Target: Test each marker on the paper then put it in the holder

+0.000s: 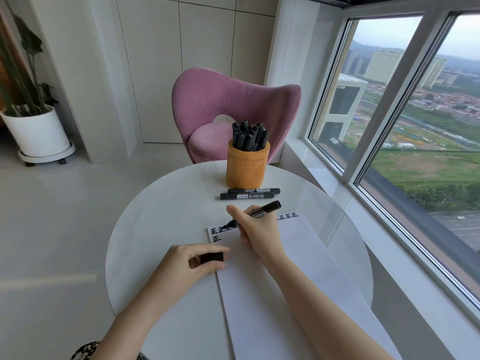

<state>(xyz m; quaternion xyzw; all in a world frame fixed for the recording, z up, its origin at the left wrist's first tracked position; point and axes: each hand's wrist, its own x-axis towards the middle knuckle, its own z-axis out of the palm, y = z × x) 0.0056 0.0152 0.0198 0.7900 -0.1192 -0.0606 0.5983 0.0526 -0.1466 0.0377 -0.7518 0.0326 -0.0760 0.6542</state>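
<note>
A white sheet of paper (280, 281) lies on the round white table (155, 229), with a row of black characters along its top edge and one more below at the left. My right hand (257, 229) grips an uncapped black marker (265, 207), its tip at the written row. My left hand (192, 261) pinches the black cap (211, 257) at the paper's left edge. Two capped black markers (248, 195) lie side by side between the paper and the wooden holder (246, 165), which stands upright with several markers in it.
A pink chair (228, 107) stands behind the table. A large window (402, 113) runs along the right side, close to the table's rim. A potted plant in a white pot (36, 131) sits on the floor at far left.
</note>
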